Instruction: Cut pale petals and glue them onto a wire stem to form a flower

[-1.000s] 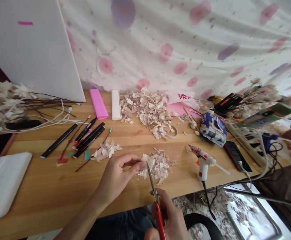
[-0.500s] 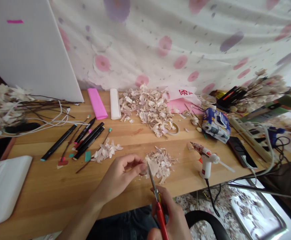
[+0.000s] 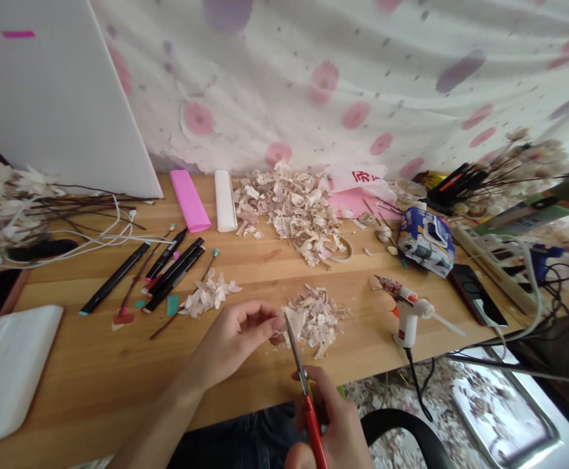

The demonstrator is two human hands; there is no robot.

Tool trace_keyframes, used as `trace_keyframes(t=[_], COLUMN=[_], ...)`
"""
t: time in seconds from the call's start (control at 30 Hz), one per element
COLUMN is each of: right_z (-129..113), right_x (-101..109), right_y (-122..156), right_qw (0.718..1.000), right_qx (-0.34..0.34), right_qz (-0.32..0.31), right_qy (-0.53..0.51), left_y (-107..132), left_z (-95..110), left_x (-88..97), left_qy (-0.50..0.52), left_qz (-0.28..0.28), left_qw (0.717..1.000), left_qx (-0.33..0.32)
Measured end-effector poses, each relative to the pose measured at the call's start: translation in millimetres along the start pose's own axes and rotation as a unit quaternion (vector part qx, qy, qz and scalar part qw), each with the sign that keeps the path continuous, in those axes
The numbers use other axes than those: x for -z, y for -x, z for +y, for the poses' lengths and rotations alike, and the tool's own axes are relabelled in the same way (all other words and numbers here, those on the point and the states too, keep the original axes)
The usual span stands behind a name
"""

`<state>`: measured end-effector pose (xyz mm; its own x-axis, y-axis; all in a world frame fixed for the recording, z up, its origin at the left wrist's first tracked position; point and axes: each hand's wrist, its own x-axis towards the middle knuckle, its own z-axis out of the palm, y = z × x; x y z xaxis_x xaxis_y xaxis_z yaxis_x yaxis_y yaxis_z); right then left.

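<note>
Black markers (image 3: 174, 277) far left, then a pale flower head (image 3: 209, 294) on a stem. My left hand (image 3: 238, 339): thumb and fingers pinched on a pale petal (image 3: 295, 320), which sticks out to their right, so left is the nearer hand. Red-handled scissors (image 3: 305, 389) next, long axis running away from me and slightly left, tips at the petal; can't tell if the blades straddle it. Petal scraps (image 3: 322, 318) lie just beyond. My right hand (image 3: 337, 420) is wrapped around the handles. Glue gun (image 3: 406, 311) further right, well apart.

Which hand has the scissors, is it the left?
No, the right hand holds the red scissors, while the left hand pinches a pale piece.
</note>
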<state>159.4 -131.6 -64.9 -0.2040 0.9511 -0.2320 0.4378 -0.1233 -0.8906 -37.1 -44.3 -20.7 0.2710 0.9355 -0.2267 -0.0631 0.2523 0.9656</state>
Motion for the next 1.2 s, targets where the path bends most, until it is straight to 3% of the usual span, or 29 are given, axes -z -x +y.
trace_keyframes(t=[0.17,0.37,0.57,1.0,1.2], right_z=[10.3,-1.8,-17.5,-9.1,1.5], right_x=[4.1,6.4,-3.9,-19.4,-20.1], right_y=[4.5,1.6,-4.6,-0.1,6.3], right_qw=[1.000,1.000,1.000,0.994,0.981], right_qx=[-0.004,0.004,0.009,-0.021,-0.047], right_qz=[-0.005,-0.022,-0.013,-0.058,-0.074], right_qy=[0.008,0.003,-0.015,-0.086,-0.172], left_y=[-0.9,3.7,5.9,20.1,24.2], left_z=[2.5,5.7,6.4,-1.9,-3.9], left_x=[4.8,6.5,11.4,28.1,33.6], left_qy=[-0.001,-0.019,-0.037,-0.082,-0.107], left_qz=[-0.015,-0.040,-0.034,-0.040,0.027], left_qw=[1.000,0.998,0.997,0.992,0.992], left_qx=[0.012,0.051,0.060,0.085,0.061])
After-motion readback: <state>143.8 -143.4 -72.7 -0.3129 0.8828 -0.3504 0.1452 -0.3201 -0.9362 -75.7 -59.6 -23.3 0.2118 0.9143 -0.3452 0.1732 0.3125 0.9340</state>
